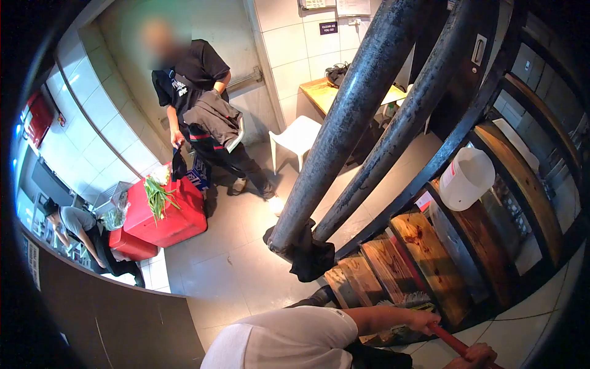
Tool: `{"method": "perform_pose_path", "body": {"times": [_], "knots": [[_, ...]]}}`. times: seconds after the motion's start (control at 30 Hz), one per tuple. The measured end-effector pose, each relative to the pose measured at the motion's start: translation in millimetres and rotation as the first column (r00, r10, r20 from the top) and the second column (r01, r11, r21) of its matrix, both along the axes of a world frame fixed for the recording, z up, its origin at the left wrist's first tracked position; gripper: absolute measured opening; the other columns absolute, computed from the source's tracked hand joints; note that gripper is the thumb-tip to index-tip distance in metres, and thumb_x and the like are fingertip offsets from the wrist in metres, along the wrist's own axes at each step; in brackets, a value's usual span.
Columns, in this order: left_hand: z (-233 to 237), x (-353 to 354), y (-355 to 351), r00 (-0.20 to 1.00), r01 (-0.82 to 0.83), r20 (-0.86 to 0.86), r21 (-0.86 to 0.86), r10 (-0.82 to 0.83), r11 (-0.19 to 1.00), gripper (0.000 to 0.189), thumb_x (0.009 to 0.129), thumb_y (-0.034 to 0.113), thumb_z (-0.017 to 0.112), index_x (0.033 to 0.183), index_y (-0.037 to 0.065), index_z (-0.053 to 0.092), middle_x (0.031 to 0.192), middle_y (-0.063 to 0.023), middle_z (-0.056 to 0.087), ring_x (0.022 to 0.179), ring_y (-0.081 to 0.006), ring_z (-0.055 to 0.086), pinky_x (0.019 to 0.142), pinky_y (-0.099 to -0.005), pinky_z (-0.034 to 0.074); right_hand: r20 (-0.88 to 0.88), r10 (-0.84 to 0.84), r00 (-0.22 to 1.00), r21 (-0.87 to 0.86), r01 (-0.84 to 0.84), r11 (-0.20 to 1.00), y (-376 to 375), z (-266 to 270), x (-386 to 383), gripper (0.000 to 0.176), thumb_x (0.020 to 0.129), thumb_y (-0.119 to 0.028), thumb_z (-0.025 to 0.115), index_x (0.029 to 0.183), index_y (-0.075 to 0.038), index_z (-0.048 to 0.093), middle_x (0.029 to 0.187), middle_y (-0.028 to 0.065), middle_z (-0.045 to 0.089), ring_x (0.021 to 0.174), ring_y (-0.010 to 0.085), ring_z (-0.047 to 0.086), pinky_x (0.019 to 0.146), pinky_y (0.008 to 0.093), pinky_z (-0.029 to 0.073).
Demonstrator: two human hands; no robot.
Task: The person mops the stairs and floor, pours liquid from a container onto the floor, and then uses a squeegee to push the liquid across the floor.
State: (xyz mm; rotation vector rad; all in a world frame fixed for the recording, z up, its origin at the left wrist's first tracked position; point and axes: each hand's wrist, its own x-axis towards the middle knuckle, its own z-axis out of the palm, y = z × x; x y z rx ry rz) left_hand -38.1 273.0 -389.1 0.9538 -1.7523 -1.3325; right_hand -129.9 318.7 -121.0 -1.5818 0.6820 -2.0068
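My left hand [424,321] is closed around a red handle [452,341], with my bare forearm reaching across from the white sleeve [329,323]. Farther down the same handle, at the bottom right edge, my right hand [480,355] is wrapped round it, partly cut off by the frame. Grey and greenish bristles [421,302] show just beyond my left hand, beside the lower wooden steps [353,280]. How the bristles join the handle is hidden.
Wooden stairs rise at right, with a white bucket [467,178] on them. Thick dark pipes [350,123] cross the middle. A person [190,92] holds a jacket near red containers [166,212] with greens on top. Another person [83,230] bends at far left. A white stool [296,136] stands behind.
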Motion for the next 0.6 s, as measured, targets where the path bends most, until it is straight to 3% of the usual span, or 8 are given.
{"method": "perform_pose_path", "body": {"times": [0.27,0.37,0.47,0.6], "knots": [[3,1,2,1.0,0.014,0.009,0.022,-0.014,1.0,0.033,0.075,0.02,0.071,0.098,0.008,0.05,0.092,-0.0126,0.055,0.089,-0.0288,0.055,0.076,-0.0398,0.042,0.049,0.032,0.998,0.032,-0.034,0.999,0,-2,-2,0.04,0.093,-0.026,0.057,0.061,-0.013,0.035,0.046,-0.0039,0.032,0.036,0.0074,0.028,0.034,0.0247,0.023],[0,-1,4,1.0,-0.025,-0.018,-0.017,0.025,1.0,0.032,0.075,0.019,0.07,0.097,0.008,0.05,0.091,-0.0121,0.055,0.087,-0.0284,0.055,0.076,-0.0389,0.042,-0.026,-0.032,0.999,0.055,0.033,0.998,0,-10,-11,0.042,0.097,-0.027,0.047,0.06,-0.013,0.032,0.046,-0.0033,0.031,0.036,0.0086,0.027,0.035,0.0248,0.024],[-6,-3,2,1.0,-0.021,-0.023,-0.007,0.021,1.0,0.031,0.075,0.018,0.07,0.096,0.008,0.05,0.091,-0.0116,0.055,0.086,-0.0281,0.055,0.075,-0.0382,0.042,-0.216,-0.145,0.966,-0.059,0.136,0.989,-3,-12,-16,0.044,0.101,-0.027,0.035,0.06,-0.013,0.03,0.048,-0.0022,0.03,0.037,0.01,0.028,0.037,0.0249,0.026],[-27,-13,-3,0.998,-0.059,-0.028,-0.039,0.058,0.998,0.031,0.075,0.018,0.07,0.096,0.008,0.05,0.092,-0.0118,0.055,0.086,-0.0285,0.055,0.075,-0.0383,0.042,-0.297,-0.195,0.935,-0.083,0.178,0.981,-5,-16,-21,0.045,0.102,-0.027,0.027,0.059,-0.014,0.028,0.049,-0.0018,0.029,0.039,0.0109,0.029,0.04,0.0251,0.029]]}}
